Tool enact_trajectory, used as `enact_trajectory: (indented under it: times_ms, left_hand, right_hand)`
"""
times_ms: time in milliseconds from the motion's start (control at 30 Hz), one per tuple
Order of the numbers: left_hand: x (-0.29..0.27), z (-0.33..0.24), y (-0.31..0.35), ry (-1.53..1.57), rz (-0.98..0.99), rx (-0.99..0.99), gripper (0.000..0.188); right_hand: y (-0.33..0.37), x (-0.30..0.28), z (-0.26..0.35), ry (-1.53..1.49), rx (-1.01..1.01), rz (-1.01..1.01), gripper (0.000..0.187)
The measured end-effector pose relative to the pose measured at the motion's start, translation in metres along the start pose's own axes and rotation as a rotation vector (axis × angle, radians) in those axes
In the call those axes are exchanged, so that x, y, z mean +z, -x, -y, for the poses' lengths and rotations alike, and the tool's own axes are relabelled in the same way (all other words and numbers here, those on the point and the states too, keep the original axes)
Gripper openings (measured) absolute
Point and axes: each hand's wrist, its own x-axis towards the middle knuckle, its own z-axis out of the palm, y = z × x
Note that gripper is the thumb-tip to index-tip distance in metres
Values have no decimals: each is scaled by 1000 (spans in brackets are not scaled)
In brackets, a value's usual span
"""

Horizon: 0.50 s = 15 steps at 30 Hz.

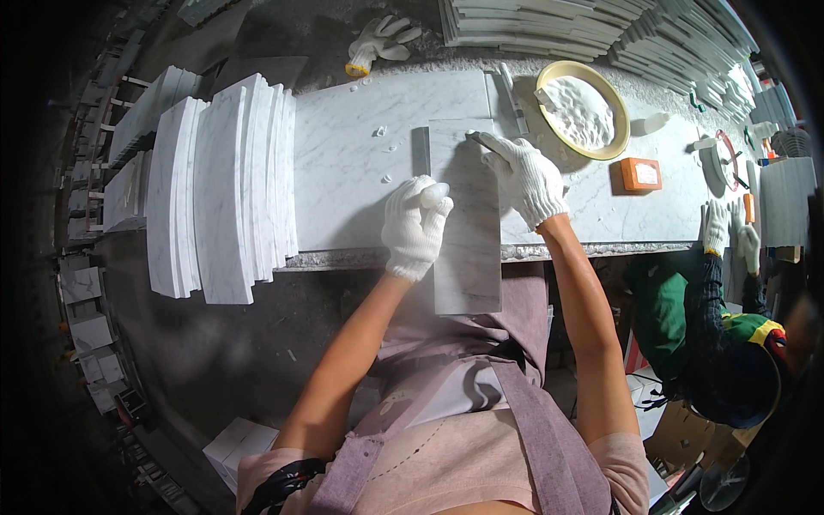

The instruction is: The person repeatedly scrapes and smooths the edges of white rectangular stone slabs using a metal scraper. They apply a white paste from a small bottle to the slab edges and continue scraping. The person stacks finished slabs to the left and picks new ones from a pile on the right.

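Observation:
A narrow grey-veined marble slab (466, 232) lies in front of me, its near end jutting past the table edge over my apron. My left hand (412, 227), in a white knit glove, is closed around a small, rounded, whitish translucent object (435, 192) beside the slab's left edge; its kind is unclear. My right hand (525, 178), gloved the same way, reaches over the slab's right edge. Its fingers are pressed together on a small dark piece (475, 136) at the slab's far end. Most of that piece is hidden by the fingers.
Upright white marble slabs (225, 189) stand at left; more stacked slabs (532, 24) are at the back. A yellow bowl (621, 137) of white material and an orange block (640, 174) sit right. A loose glove (378, 45) lies beyond. A co-worker's gloved hand (715, 225) is far right.

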Motion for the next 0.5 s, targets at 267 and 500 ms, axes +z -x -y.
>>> enact_trajectory:
  times_ms: [267,500]
  left_hand:
    - [0,4,1,17,34,0,35]
    - [4,3,4,-2,-47,4,34]
  right_hand:
    - [5,1,10,157,-61,-25,40]
    - [22,-12,15,97,-8,99,41]
